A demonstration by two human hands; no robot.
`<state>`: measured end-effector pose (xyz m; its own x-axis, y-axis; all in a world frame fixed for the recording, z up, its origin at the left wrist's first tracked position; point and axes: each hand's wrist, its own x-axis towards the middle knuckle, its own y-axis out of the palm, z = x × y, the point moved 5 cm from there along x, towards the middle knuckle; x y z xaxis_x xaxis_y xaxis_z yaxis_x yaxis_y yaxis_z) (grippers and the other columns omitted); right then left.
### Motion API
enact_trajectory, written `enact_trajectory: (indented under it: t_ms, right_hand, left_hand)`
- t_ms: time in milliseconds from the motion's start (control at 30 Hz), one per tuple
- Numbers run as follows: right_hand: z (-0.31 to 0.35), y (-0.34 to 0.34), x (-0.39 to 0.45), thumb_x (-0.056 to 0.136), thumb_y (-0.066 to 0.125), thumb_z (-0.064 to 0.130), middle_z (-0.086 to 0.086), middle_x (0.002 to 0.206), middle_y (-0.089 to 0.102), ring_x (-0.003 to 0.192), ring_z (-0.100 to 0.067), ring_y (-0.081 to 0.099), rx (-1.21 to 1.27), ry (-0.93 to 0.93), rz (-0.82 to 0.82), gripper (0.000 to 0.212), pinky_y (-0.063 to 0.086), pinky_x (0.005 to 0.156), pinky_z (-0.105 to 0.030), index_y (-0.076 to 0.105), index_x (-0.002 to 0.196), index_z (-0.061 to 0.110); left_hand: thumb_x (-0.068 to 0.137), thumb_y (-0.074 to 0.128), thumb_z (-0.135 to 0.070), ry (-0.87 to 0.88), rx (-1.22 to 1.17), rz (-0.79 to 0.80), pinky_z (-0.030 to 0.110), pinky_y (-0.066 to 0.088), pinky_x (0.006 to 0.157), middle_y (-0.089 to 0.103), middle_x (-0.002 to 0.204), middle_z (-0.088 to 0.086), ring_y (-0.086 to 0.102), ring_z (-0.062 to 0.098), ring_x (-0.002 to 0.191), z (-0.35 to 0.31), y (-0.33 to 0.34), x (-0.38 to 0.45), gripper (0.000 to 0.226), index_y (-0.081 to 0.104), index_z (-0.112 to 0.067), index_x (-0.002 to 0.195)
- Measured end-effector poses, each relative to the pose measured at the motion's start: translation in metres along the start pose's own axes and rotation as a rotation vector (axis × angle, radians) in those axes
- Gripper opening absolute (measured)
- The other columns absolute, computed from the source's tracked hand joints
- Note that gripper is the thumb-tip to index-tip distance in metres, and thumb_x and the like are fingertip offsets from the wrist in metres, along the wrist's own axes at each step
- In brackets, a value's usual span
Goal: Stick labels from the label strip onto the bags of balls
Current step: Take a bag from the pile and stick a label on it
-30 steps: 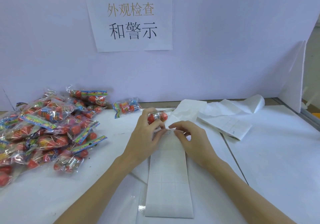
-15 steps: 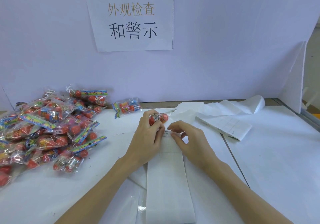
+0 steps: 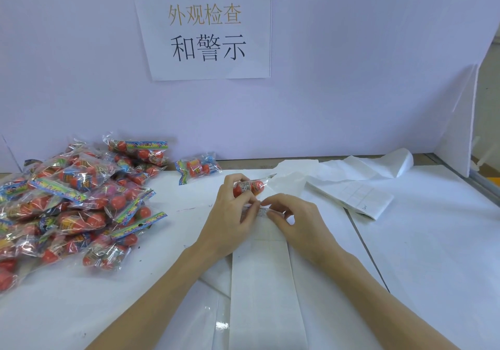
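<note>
The label strip (image 3: 263,282) lies flat on the worktop (image 3: 422,255), running from the near edge of view away from the person, and serves as the reference for all positions below. At its far end a printed label (image 3: 255,211) sits between the two hands; the text on it is too small to read. Whether it is wholly free of the backing cannot be told.

Step in hand, as judged: a label is being lifted off the far end of the strip for the bag of balls (image 3: 250,187) held just beyond that end. The next move calls for freeing the label fully, laying it flat on the bag's film and pressing it down without creases.

Left hand (image 3: 232,217): fingers curled round the bag of balls, holding it clear of the worktop just past the strip's far end, fingertips also meeting the label's left edge. Right hand (image 3: 295,222): thumb and forefinger pinch the label's right edge; remaining fingers are loosely curled over the strip.

Left of the strip, well apart, a pile of bagged balls (image 3: 73,203) rests on the worktop. One separate bag (image 3: 198,168) lies beyond the strip's far end, to the left, near the back wall. Right of the strip lie a second label sheet (image 3: 354,198) and crumpled spent backing paper (image 3: 378,164). A printed notice (image 3: 205,25) hangs on the wall above.
</note>
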<state>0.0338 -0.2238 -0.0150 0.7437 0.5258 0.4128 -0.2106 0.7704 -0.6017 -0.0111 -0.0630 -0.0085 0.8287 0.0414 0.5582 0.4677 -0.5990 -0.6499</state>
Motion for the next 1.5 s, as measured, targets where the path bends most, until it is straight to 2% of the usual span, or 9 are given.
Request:
enact_trajectory:
  t_ms: [133, 300, 467, 667, 900, 1067, 1167, 1333, 1500]
  right_hand:
    - [-0.008, -0.009, 0.003, 0.098, 0.069, 0.01, 0.016, 0.089, 0.073, 0.087, -0.005, 0.064, 0.025, 0.039, -0.002, 0.014, 0.047, 0.077, -0.013, 0.072, 0.102, 0.023]
    - [-0.006, -0.01, 0.001, 0.099, 0.067, 0.011, 0.019, 0.089, 0.067, 0.086, -0.011, 0.063, 0.037, 0.015, -0.016, 0.021, 0.05, 0.073, -0.025, 0.056, 0.095, 0.029]
    - [-0.007, -0.004, 0.0, 0.1, 0.067, 0.012, 0.013, 0.09, 0.073, 0.089, -0.008, 0.064, 0.057, 0.028, 0.004, 0.026, 0.048, 0.076, -0.017, 0.07, 0.117, 0.031]
    - [0.001, -0.005, -0.002, 0.096, 0.075, 0.007, 0.007, 0.099, 0.077, 0.083, -0.006, 0.063, -0.069, -0.125, -0.104, 0.022, 0.051, 0.075, -0.02, 0.082, 0.114, 0.017]
    - [0.002, -0.008, -0.003, 0.095, 0.075, 0.009, 0.018, 0.098, 0.075, 0.088, -0.006, 0.067, -0.052, -0.146, -0.115, 0.018, 0.052, 0.076, -0.02, 0.079, 0.105, 0.023]
    - [-0.003, -0.003, -0.002, 0.096, 0.075, 0.018, 0.014, 0.097, 0.072, 0.095, -0.005, 0.065, 0.013, -0.025, -0.058, 0.025, 0.045, 0.078, -0.012, 0.072, 0.119, 0.026]
    - [-0.004, -0.002, 0.001, 0.095, 0.076, 0.016, 0.01, 0.091, 0.071, 0.087, -0.006, 0.062, 0.025, 0.007, -0.045, 0.005, 0.043, 0.075, -0.012, 0.076, 0.1, 0.019]
    - [-0.013, -0.005, 0.002, 0.1, 0.069, 0.015, 0.012, 0.09, 0.068, 0.086, 0.002, 0.059, 0.057, 0.105, 0.005, 0.008, 0.042, 0.077, -0.009, 0.072, 0.094, 0.019]
    - [-0.009, -0.007, 0.003, 0.099, 0.069, 0.012, 0.011, 0.09, 0.07, 0.088, -0.004, 0.062, 0.002, 0.048, 0.022, 0.01, 0.045, 0.075, -0.013, 0.074, 0.096, 0.02]
  left_hand:
    - [0.1, 0.066, -0.016, -0.067, -0.082, 0.012, 0.015, 0.037, 0.089, 0.041, 0.126, -0.001, 0.052, 0.004, 0.099, 0.006, -0.006, 0.002, 0.017, 0.068, -0.012, 0.084]
    - [0.099, 0.066, -0.013, -0.1, -0.089, -0.019, 0.012, 0.036, 0.084, 0.041, 0.121, -0.003, 0.055, 0.006, 0.095, 0.006, -0.004, 0.002, 0.02, 0.064, -0.013, 0.079]
    - [0.1, 0.067, -0.016, -0.113, -0.086, -0.027, 0.016, 0.039, 0.088, 0.041, 0.122, -0.005, 0.057, 0.01, 0.101, 0.008, -0.002, 0.002, 0.022, 0.063, -0.013, 0.078]
    - [0.101, 0.067, -0.017, -0.141, -0.113, -0.061, 0.005, 0.034, 0.089, 0.042, 0.12, -0.007, 0.057, 0.002, 0.103, 0.008, -0.003, 0.001, 0.027, 0.062, -0.014, 0.074]
    - [0.102, 0.065, -0.021, -0.15, -0.117, -0.067, 0.005, 0.034, 0.087, 0.041, 0.118, -0.006, 0.054, 0.002, 0.103, 0.007, -0.004, 0.002, 0.03, 0.062, -0.01, 0.075]
    - [0.101, 0.065, -0.013, -0.139, -0.118, -0.018, 0.016, 0.04, 0.092, 0.042, 0.124, -0.002, 0.057, 0.009, 0.107, 0.007, -0.003, 0.002, 0.023, 0.066, -0.009, 0.078]
    - [0.101, 0.065, -0.013, -0.148, -0.197, 0.041, 0.02, 0.042, 0.091, 0.042, 0.123, -0.004, 0.058, 0.01, 0.102, 0.007, -0.002, 0.003, 0.025, 0.066, -0.014, 0.076]
    - [0.1, 0.067, -0.017, -0.16, -0.194, 0.103, 0.006, 0.035, 0.08, 0.038, 0.103, -0.009, 0.051, 0.002, 0.092, 0.007, -0.004, 0.001, 0.012, 0.068, -0.021, 0.088]
    - [0.101, 0.066, -0.015, -0.167, -0.184, 0.101, -0.001, 0.032, 0.082, 0.04, 0.103, -0.001, 0.047, -0.012, 0.096, 0.006, -0.005, 0.001, 0.016, 0.067, -0.018, 0.085]
